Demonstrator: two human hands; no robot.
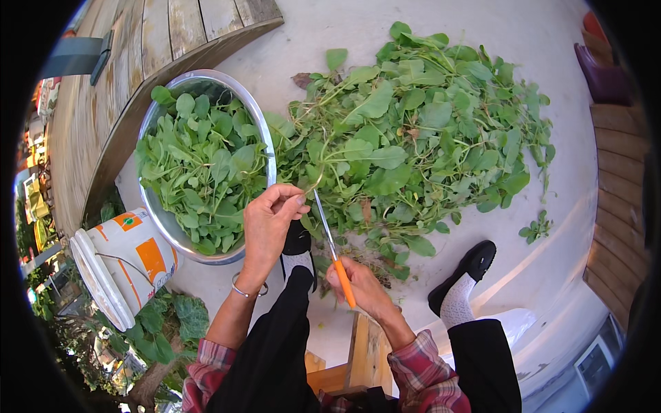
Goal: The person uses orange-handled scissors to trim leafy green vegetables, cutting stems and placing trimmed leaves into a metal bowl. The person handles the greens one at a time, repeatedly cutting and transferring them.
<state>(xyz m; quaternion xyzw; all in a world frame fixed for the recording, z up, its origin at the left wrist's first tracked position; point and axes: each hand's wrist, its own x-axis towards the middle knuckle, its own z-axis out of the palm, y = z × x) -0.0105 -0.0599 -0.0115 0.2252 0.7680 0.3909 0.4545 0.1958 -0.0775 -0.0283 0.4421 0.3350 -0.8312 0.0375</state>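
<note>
My left hand (271, 211) pinches the thin pale root end of a leafy green plant (323, 160) between thumb and fingers. The plant's leaves spread over the large heap of picked greens (439, 118) on the concrete floor. In my right hand (361, 286) is an orange-handled cutting tool (343, 276), which looks like scissors seen edge-on. Its narrow metal blade points up, with the tip close beside the root and my left fingertips. Left of the heap, a shiny metal basin (266, 139) holds many loose green leaves (201, 165).
A white and orange plastic bucket (129, 258) leans by the basin. Weathered wooden decking (170, 31) borders the upper left. My black shoes (477, 260) flank the heap's near side. A wooden stool (369, 351) is beneath me, and a small stray sprig (537, 227) lies at right.
</note>
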